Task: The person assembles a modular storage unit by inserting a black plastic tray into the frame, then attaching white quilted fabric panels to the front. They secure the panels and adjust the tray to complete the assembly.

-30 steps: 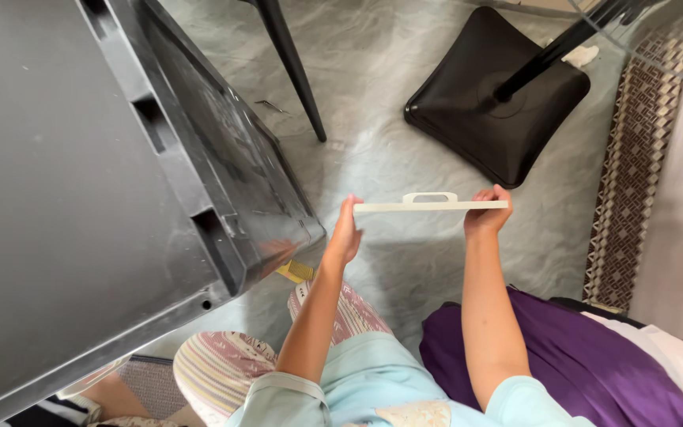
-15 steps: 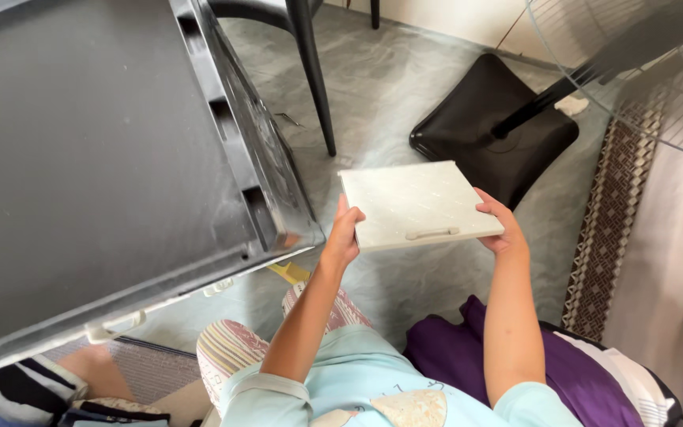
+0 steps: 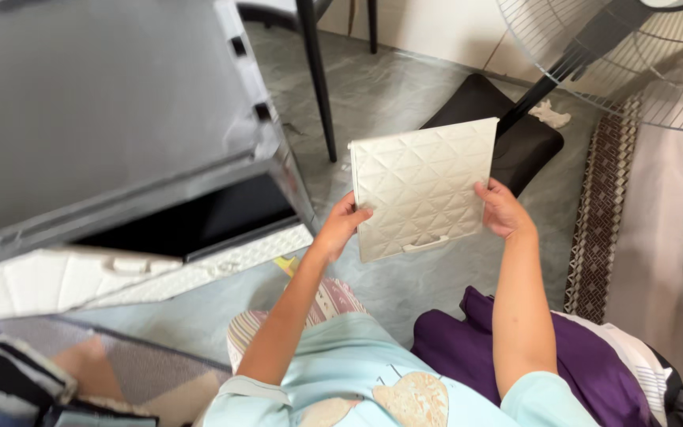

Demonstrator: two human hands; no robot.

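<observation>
A white square panel (image 3: 420, 186) with a raised triangle pattern and a small handle on its lower edge is held up in front of me. My left hand (image 3: 343, 224) grips its lower left edge. My right hand (image 3: 499, 209) grips its right edge. The patterned face tilts towards me. To the left stands a grey plastic storage cabinet (image 3: 104, 119) with a dark open compartment (image 3: 199, 221) and a white patterned drawer front (image 3: 120, 273) below it.
A black cushion (image 3: 527, 138) lies on the grey floor beyond the panel. A standing fan (image 3: 634, 55) is at the upper right, a black chair leg (image 3: 318, 79) at the top, a brown patterned rug edge (image 3: 598, 205) at the right. Purple cloth (image 3: 476, 348) lies by my lap.
The panel, seen edge-on a second ago, has been tilted up and its patterned face now faces me. Both hands kept their hold. The camera shifted, showing the cabinet's lower drawer.
</observation>
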